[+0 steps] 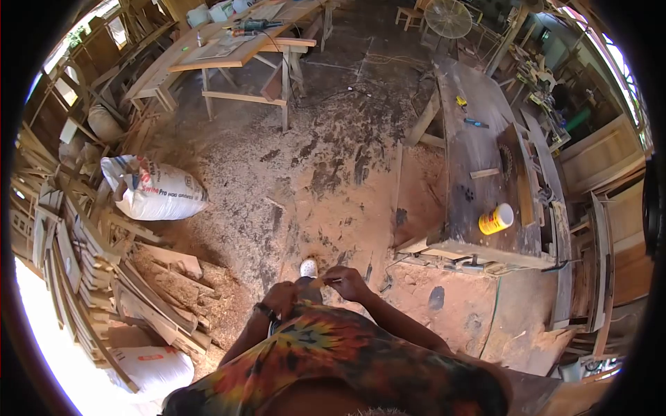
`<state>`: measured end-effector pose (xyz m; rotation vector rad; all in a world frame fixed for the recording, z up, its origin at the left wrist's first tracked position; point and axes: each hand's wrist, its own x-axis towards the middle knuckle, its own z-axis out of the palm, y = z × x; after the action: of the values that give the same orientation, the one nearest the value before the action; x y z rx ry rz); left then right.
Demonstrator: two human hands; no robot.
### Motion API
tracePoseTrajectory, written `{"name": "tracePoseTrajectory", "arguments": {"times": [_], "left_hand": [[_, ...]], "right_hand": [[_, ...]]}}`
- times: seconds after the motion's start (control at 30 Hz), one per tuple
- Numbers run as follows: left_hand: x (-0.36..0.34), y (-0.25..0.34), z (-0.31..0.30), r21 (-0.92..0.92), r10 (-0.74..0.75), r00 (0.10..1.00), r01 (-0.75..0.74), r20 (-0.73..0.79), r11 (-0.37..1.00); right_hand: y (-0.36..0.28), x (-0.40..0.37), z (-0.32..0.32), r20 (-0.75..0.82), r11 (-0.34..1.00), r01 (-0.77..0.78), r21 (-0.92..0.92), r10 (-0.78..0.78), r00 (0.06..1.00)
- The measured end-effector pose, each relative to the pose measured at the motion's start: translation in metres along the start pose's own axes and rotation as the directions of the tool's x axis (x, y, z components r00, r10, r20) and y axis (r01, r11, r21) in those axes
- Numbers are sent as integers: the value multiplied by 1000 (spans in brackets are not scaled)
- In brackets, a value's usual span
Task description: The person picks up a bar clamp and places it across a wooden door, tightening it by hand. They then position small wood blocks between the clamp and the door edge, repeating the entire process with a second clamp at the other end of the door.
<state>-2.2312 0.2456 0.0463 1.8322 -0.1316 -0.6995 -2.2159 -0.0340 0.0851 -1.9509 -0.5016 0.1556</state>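
Note:
My right hand (347,283) is in front of my waist, its fingers closed in a pinch at a small flat tan piece (317,283). Close to its left, my left hand (280,299) rests at the hem of my tie-dye shirt (312,336), fingers curled in; what they hold is hidden. A dark band (264,311) circles the left wrist. Below the hands shows a white shoe (309,267) on the dusty floor.
A worktable (479,166) at right carries a yellow bottle (495,219) and a wood strip (484,172). A workbench (229,59) stands far left. White sacks (163,191), stacked boards (76,243) and shavings lie at left. A fan (447,17) is at the back.

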Motion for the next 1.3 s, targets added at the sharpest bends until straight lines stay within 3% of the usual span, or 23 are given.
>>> {"name": "tracePoseTrajectory", "arguments": {"times": [0.03,0.1,0.13,0.17,0.2,0.23,0.3,0.4,0.47,0.53,0.6,0.67,0.7,0.73,0.77,0.8,0.87,0.93,1.0,1.07,1.13,1.23,1.3], "left_hand": [[40,33,-11,-372,-329,940,338,88,864],[103,116,-50,-16,-176,961,184,211,983],[145,131,-65,-205,-121,928,203,353,958],[180,143,-76,-277,-115,933,217,342,936],[214,175,-81,-345,-108,935,230,337,910],[255,189,-89,-282,-141,933,239,330,929],[340,205,-95,-137,-159,955,198,251,971],[455,250,-100,-247,-276,882,386,383,889],[530,270,-101,-462,-270,809,535,523,708],[599,292,-107,-504,-255,812,538,525,676],[667,321,-114,-597,-332,892,452,307,663],[732,346,-145,-640,-336,920,383,201,666],[765,340,-172,-131,-67,995,76,69,988],[794,342,-187,438,233,966,-257,109,861],[813,384,-197,-56,-12,996,7,-94,998],[833,425,-208,-567,-311,940,181,-140,804],[891,425,-237,-663,-277,937,71,-211,746],[947,456,-249,-629,-294,900,28,-323,777],[1018,458,-266,-646,-335,878,39,-341,762],[1105,443,-284,-608,-324,911,110,-254,787],[1197,430,-289,-651,-270,939,71,-211,756],[1319,523,-294,-617,-333,938,208,-93,759],[1399,585,-302,-472,-248,969,216,-6,855]], "right_hand": [[2,24,-23,-22,997,-43,-64,42,999],[16,71,-62,-140,990,-139,-5,137,981],[17,96,-77,-263,975,-210,67,220,939],[22,120,-96,-305,968,-232,91,249,919],[19,146,-124,-337,974,-225,-17,206,919],[25,167,-150,-358,965,-226,-132,166,919],[58,212,-186,-484,959,-270,-84,197,852],[120,287,-234,-609,967,-253,-30,183,772],[155,347,-277,-685,956,-280,-84,149,713],[193,404,-323,-638,966,-231,-118,105,763],[216,462,-380,-472,987,-156,-24,127,872],[227,514,-445,-359,985,-112,-133,57,932],[231,538,-476,-382,982,-147,-119,91,920],[236,562,-507,-399,977,-180,-113,121,909],[246,588,-540,-399,976,-193,-106,136,907],[261,611,-568,-372,976,-182,-120,126,919],[303,662,-623,-384,970,-241,-32,211,899],[347,710,-676,-347,969,-246,-28,222,911],[408,760,-723,-310,942,-169,-290,75,948],[472,802,-763,-301,916,-206,-344,100,948],[512,835,-803,-297,839,-367,-401,260,919],[528,894,-884,-313,835,-445,-323,349,883],[523,937,-933,-357,820,-562,-106,496,791]]}}
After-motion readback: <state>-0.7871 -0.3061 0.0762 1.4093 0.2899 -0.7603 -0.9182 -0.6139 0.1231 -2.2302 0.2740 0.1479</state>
